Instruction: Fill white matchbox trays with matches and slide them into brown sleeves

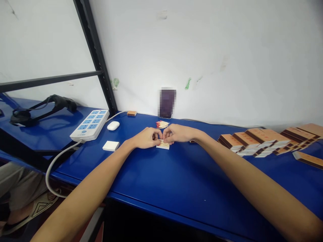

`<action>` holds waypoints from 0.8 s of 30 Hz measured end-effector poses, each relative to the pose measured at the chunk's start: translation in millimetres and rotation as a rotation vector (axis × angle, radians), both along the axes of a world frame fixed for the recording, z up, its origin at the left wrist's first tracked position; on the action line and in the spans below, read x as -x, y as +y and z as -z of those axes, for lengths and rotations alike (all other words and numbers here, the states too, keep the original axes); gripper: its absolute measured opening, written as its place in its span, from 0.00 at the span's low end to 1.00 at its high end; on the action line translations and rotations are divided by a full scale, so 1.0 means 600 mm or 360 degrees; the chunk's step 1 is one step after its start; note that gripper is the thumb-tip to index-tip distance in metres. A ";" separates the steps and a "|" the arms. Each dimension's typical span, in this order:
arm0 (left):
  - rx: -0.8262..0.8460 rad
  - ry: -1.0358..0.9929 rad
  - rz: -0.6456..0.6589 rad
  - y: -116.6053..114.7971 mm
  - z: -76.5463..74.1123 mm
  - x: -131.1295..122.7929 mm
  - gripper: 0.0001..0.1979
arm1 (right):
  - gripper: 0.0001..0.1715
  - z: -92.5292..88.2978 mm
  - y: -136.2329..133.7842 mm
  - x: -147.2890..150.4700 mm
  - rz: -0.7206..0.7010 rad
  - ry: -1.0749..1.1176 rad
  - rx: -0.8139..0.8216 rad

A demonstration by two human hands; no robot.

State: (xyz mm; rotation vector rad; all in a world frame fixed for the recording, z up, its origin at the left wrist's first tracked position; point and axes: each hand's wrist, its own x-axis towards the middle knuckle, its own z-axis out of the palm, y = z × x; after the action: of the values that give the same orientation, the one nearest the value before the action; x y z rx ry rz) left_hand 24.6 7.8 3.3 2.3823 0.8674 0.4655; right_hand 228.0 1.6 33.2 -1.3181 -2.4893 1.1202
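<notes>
A small white matchbox tray (163, 147) filled with pale matchsticks lies on the blue table, between my two hands. My left hand (147, 137) is at its left side, thumb and fingers closed in a pinch at the tray's edge. From the right, my right hand (178, 133) curls its fingers and thumb over the tray's far part. The fingertips of both hands almost meet, and whatever is between them is too small to make out. Just beyond lies a loose pile of red-tipped matches (162, 124). A matchbox sleeve (193, 141) shows partly behind my right forearm.
Stacked matchboxes (254, 137) stand at the right, with a single box (309, 159) nearby. A phone (167, 102) leans on the wall. At left are a power strip (91, 125), white earbud case (113, 125), white box (111, 146), small matchbox (131, 113) and black headset (45, 107).
</notes>
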 end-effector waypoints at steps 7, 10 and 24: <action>-0.0050 0.0027 0.0024 0.000 0.001 0.001 0.07 | 0.10 0.001 0.006 -0.008 -0.0063 0.0074 0.0128; -0.0068 0.0023 0.0022 -0.001 0.001 0.002 0.07 | 0.11 0.002 0.008 -0.010 -0.0055 0.0111 0.0156; -0.0051 0.0036 0.0004 -0.003 -0.001 -0.001 0.09 | 0.15 0.001 0.003 -0.008 -0.0067 0.0027 0.0029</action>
State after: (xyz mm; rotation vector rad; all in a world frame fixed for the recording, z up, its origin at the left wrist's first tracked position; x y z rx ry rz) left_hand 25.5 6.2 4.1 2.4219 0.8729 0.4551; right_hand 232.7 3.7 32.5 -1.2611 -2.5121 1.1606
